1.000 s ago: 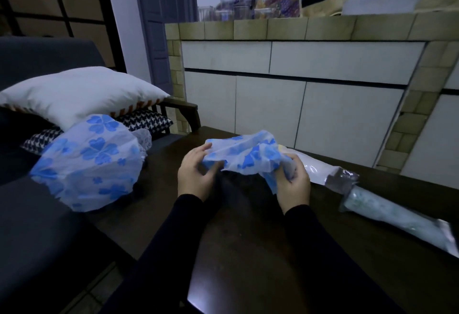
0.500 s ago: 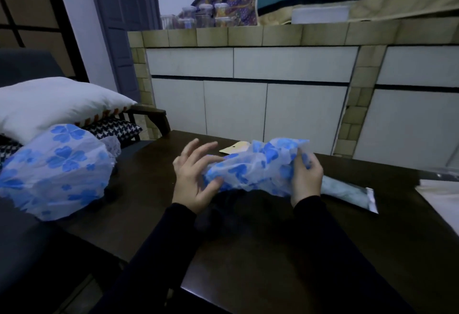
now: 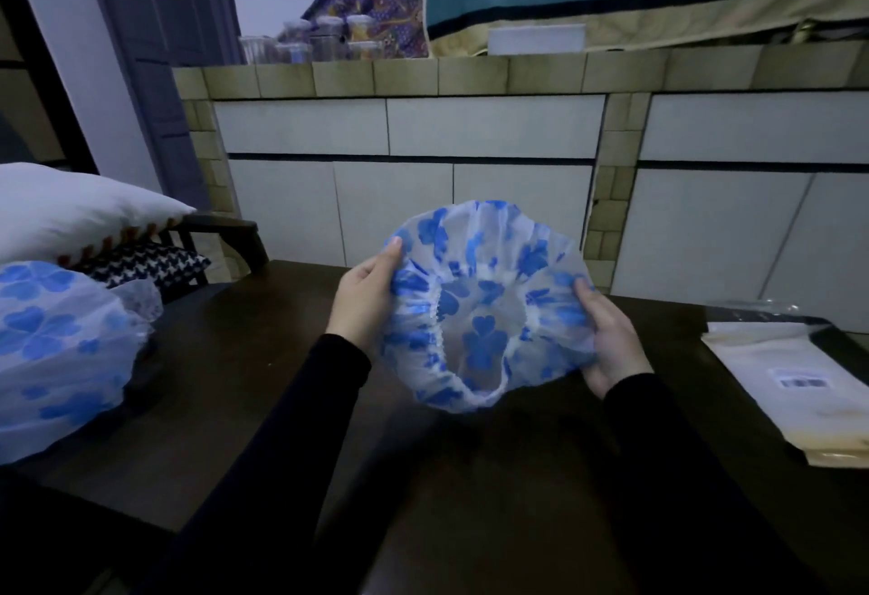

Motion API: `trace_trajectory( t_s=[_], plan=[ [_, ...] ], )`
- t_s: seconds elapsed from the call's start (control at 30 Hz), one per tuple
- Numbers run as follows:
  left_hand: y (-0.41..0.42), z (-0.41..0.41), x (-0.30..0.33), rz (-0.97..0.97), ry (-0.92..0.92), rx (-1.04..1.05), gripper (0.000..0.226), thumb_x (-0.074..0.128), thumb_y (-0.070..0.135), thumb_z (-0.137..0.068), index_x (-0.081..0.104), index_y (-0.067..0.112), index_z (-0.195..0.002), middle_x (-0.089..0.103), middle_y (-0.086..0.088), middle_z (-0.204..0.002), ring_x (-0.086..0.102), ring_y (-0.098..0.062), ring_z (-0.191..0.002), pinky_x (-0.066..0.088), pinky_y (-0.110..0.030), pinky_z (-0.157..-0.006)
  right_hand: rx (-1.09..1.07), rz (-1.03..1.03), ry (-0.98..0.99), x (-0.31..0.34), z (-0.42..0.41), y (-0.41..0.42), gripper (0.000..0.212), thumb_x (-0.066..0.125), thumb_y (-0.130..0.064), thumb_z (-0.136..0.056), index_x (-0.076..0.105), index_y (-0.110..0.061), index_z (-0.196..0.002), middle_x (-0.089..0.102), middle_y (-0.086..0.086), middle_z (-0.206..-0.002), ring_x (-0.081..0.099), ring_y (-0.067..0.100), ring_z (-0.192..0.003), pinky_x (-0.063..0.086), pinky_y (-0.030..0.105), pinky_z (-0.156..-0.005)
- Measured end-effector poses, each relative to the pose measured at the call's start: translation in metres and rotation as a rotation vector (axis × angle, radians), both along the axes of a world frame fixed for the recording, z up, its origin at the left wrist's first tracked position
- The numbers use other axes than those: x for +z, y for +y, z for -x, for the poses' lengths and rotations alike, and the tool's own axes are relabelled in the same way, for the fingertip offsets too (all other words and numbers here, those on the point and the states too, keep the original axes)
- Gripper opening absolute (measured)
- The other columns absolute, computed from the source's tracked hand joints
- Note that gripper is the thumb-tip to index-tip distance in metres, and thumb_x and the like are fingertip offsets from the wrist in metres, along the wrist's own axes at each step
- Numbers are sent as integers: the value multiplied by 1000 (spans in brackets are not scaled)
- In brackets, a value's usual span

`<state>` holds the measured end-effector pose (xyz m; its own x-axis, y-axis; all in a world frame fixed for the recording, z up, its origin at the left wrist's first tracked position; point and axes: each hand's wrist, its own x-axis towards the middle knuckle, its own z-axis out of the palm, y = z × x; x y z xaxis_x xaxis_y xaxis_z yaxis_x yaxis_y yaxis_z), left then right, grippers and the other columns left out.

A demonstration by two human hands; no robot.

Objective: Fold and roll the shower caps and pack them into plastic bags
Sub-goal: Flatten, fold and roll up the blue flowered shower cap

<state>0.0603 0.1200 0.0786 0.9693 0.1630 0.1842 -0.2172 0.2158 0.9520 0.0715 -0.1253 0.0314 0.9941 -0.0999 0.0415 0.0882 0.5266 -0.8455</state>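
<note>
Held up over the dark table (image 3: 282, 382), at centre: a clover-print shower cap (image 3: 484, 307), spread wide, elastic opening facing the camera. Thin plastic film by the look of it, so likely near weightless, limp, a little slippery, quick to spring back at the gathered elastic. Best taken by the ruffled rim at opposite sides, as now, then flattened on the table before folding.

Left hand (image 3: 364, 298) at 9 o'clock of the cap, thumb on the near face, fingers hidden behind the film, pinching the edge. Right hand (image 3: 611, 340) at 3 o'clock, palm turned up, fingers curled round the rim from beneath, thumb on top. Both forearms in black sleeves, reaching forward, wrists roughly level.

At far 9 o'clock, a bundle of more clover-print caps (image 3: 56, 350). At 3 o'clock on the table, a stack of flat plastic bags (image 3: 794, 387).
</note>
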Motion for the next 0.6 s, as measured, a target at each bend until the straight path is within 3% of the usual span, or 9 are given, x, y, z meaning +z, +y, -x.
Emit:
trace_trajectory(
  t_s=[0.1,0.23,0.3,0.33,0.43,0.5,0.6],
  plan=[
    [-3,-6,-7,85,197,-173,47,58,41,-91,66,0,-112,70,-19,-106,68,-32,-91,56,-41,-79,10,15,225,-4,-9,-17,51,73,-34,-78,62,-9,-121,68,19,-113,66,38,-102,53,57,-85],
    [1,-5,-25,144,366,-342,37,52,26,-86,64,2,-112,71,-16,-98,69,-29,-80,57,-33,-72,69,226,443,-13,-9,-31,34,67,-28,-86,66,-6,-112,72,19,-101,71,31,-84,58,41,-69],
    [-1,-5,-41,155,424,-334,35,60,23,-85,66,0,-110,71,-20,-102,68,-34,-92,56,-43,-84,-2,391,456,-16,-9,-38,32,66,-28,-88,67,-6,-112,73,15,-96,72,26,-80,57,37,-69],
    [-2,-6,-48,102,421,-274,31,66,22,-84,67,0,-107,71,-21,-100,68,-35,-91,55,-46,-86,-29,473,455,-17,-9,-41,32,65,-31,-89,67,-8,-111,73,12,-96,71,24,-82,57,36,-71],
    [-7,-11,-65,-237,348,-33,18,72,25,-84,66,8,-84,70,-12,-78,64,-21,-63,55,-34,-67,-83,734,411,-21,-9,-46,29,63,-39,-90,68,-17,-108,64,6,-120,63,21,-107,54,38,-84],
    [-8,-14,-72,-474,335,83,25,73,36,-82,66,12,-81,70,-5,-76,64,-18,-66,54,-35,-67,-124,842,353,-23,-9,-48,23,61,-38,-91,71,-19,-101,54,3,-137,49,19,-127,47,40,-100],
    [-7,-17,-80,-692,315,231,27,70,45,-82,65,19,-82,69,2,-82,65,-13,-75,52,-31,-66,-201,893,310,-26,-7,-49,24,57,-33,-94,70,-16,-82,63,3,-121,53,15,-117,43,33,-98]
  ],
)
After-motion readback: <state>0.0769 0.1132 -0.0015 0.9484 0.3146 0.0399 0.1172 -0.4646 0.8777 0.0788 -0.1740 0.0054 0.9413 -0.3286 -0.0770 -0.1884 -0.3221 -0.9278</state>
